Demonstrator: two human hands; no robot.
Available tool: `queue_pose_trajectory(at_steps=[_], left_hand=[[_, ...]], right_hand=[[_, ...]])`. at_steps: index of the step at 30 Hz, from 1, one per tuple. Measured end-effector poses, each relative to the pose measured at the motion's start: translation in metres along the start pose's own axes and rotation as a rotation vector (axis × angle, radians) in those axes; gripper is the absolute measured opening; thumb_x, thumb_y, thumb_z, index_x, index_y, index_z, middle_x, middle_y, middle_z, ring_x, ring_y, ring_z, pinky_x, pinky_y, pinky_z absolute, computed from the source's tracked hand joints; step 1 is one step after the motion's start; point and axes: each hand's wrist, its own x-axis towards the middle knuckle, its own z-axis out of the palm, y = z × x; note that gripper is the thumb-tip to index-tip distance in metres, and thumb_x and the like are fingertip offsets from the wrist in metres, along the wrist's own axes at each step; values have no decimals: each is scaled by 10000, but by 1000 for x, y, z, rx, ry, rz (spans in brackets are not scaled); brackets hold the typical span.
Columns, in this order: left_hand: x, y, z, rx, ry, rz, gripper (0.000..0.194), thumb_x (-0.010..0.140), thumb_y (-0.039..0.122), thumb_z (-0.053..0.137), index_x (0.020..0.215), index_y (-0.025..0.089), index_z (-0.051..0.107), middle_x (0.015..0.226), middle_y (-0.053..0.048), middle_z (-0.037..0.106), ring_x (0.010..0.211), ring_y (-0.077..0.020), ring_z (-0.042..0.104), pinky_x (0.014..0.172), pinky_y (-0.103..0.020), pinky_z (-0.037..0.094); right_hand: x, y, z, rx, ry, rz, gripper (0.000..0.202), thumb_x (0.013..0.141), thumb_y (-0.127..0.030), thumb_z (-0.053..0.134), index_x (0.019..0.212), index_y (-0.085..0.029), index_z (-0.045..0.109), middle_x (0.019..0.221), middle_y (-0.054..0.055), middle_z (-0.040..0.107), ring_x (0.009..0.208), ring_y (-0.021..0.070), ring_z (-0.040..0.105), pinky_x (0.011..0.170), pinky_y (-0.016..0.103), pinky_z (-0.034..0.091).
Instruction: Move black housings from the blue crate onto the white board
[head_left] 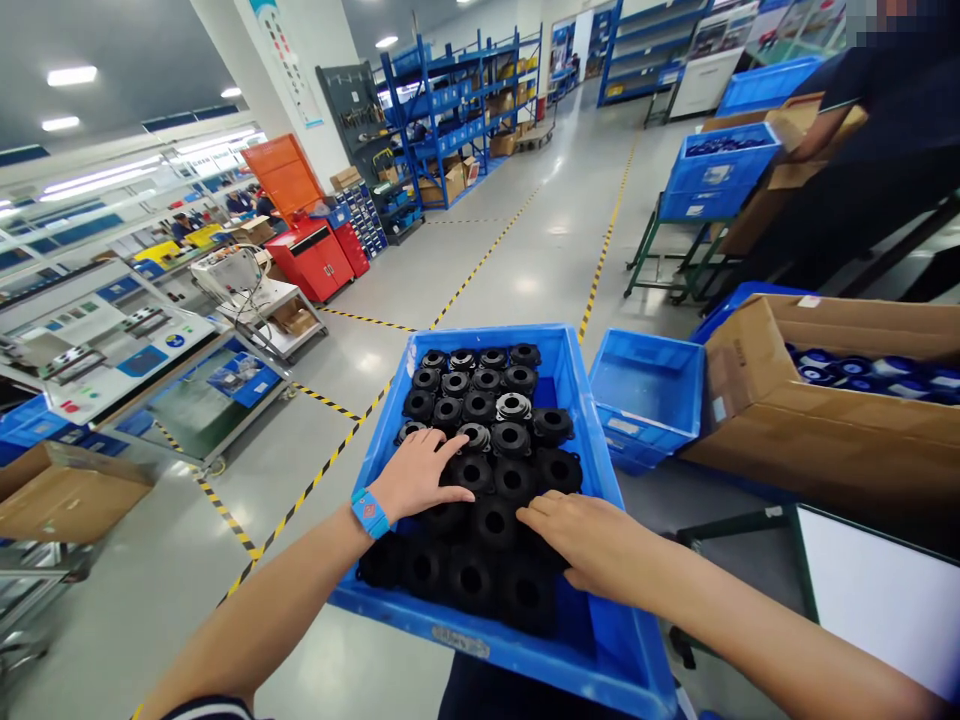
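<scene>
A blue plastic crate (504, 655) in front of me holds rows of black round parts (511, 439) with a hole through the middle. A few of them, such as one part (514, 406), have a silvery metal face. My left hand (420, 470), with a blue band at the wrist, lies over the left side of the rows, its thumb and index finger apart. On the right side of the rows, my right hand (574, 535) has its fingers bent together around the edge of a black round part, mostly hidden under the palm.
Right of the crate stand a smaller blue bin (649, 385) and a cardboard box (825, 420) of blue-capped parts. A person (862, 150) works at the upper right. A workbench (127, 340) stands left, beyond the yellow-black floor tape (330, 470).
</scene>
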Motion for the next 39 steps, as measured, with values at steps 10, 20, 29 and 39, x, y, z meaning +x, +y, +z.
queue_pose_trajectory(at_steps=[10,20,29,39], left_hand=[[-3,1,1,-32,-40,-31,998,818,854,380,1533,159,366,1446,-190,479,1397,-381,372,1161,-554,299],[-4,3,7,-88,-97,-73,904,884,803,365,1603,302,144,1650,-111,245,1529,-386,127,1182,-703,33],[-7,2,6,-76,-84,-83,896,876,807,373,1598,317,172,1651,-119,228,1530,-386,109,1193,-668,92],[-14,-3,-8,36,93,-153,654,981,639,371,1516,263,375,1598,-112,342,1500,-359,239,1199,-603,225]], right_hand=[[10,-6,10,-107,70,80,546,656,-132,844,1140,-126,591,1057,102,658,944,257,671,780,355,583],[3,-9,-2,-137,92,193,643,664,-253,888,1221,-233,567,1136,112,612,968,303,655,708,361,552],[0,0,-9,-10,13,164,435,708,-161,855,1036,-173,569,1047,36,620,801,223,701,599,298,487],[0,-7,-3,-55,19,213,423,744,-220,838,1076,-176,579,1021,34,632,812,265,713,576,338,483]])
